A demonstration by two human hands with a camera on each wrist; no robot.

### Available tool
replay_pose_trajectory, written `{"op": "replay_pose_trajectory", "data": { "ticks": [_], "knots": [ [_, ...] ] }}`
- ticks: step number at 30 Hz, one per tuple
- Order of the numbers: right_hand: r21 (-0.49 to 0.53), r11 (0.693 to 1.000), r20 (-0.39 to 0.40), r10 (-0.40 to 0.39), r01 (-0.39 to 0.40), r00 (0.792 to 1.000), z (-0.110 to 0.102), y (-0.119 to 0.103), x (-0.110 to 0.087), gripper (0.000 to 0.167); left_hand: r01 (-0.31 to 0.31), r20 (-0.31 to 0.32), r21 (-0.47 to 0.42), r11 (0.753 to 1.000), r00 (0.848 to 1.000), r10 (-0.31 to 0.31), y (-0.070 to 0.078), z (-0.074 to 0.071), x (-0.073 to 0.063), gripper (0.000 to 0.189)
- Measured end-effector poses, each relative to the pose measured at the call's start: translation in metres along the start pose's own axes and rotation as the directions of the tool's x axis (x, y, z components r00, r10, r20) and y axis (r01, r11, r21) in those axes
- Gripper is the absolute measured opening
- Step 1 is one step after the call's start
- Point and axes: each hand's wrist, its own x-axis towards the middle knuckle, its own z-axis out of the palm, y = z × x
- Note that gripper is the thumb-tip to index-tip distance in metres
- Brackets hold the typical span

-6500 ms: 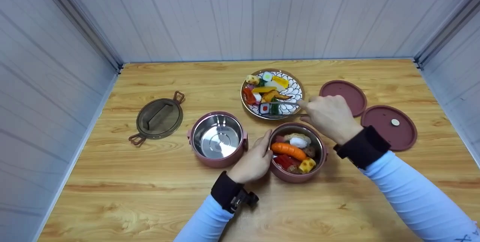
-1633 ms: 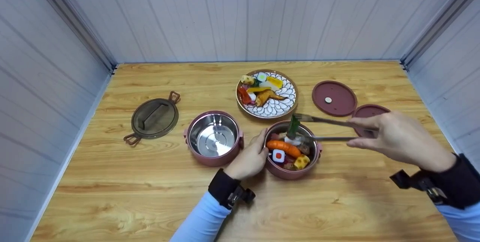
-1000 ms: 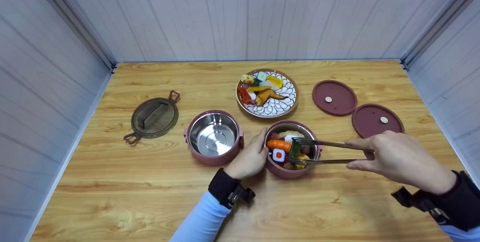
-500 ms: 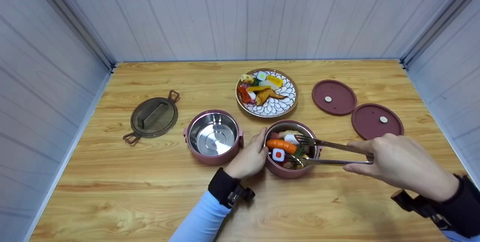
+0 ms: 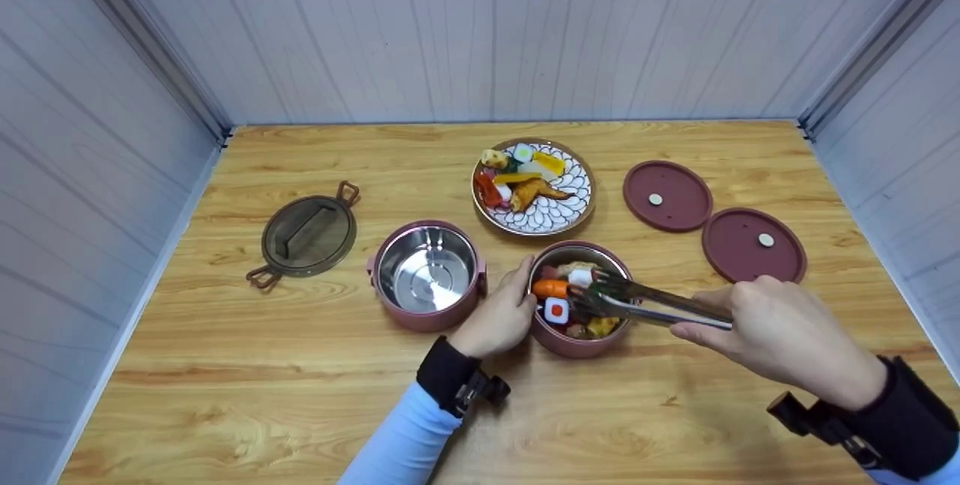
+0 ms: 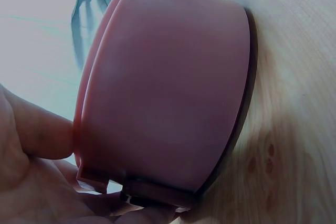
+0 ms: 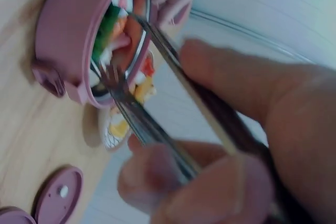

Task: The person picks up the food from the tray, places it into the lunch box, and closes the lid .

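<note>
My left hand grips the near-left rim and handle of a mauve pot, thumb at the rim in the left wrist view. Inside the pot lie a carrot-like orange piece, a sushi roll with a red centre, a yellow spotted piece and a green leafy piece. My right hand holds metal tongs between thumb and fingers. The tongs' tips reach down into the pot, over the food, and partly cover it.
A second mauve pot with a bare steel inside stands to the left. Behind is a patterned plate of toy food. Two mauve lids lie at the right, a brown handled lid at the left.
The tongs carried the red-centred sushi roll and green piece from plate to pot. Since then they dropped lower into the pot and their arms drew closer together. The left hand stayed on the pot.
</note>
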Motion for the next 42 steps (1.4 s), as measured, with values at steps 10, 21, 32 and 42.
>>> {"op": "replay_pose_trajectory", "data": {
  "ticks": [10, 21, 32, 42],
  "knots": [
    [0.043, 0.995, 0.059, 0.089, -0.091, 0.994, -0.005, -0.006, -0.004, 0.045, 0.016, 0.008, 0.002, 1.000, 1.000, -0.016, -0.001, 0.001, 0.001, 0.064],
    [0.012, 0.995, 0.031, 0.100, -0.101, 0.994, -0.014, 0.000, -0.006, 0.043, -0.022, -0.002, -0.033, 0.999, 1.000, 0.022, 0.000, 0.001, 0.001, 0.061],
    [0.065, 0.992, -0.105, 0.113, -0.106, 0.988, -0.015, 0.015, 0.005, 0.055, 0.014, -0.004, 0.003, 1.000, 1.000, -0.014, 0.001, 0.001, 0.000, 0.063],
    [0.126, 0.987, -0.222, 0.122, -0.095, 0.967, 0.005, 0.031, 0.038, 0.063, -0.032, -0.075, 0.014, 0.999, 0.997, 0.033, 0.012, -0.006, -0.009, 0.066]
  ]
}}
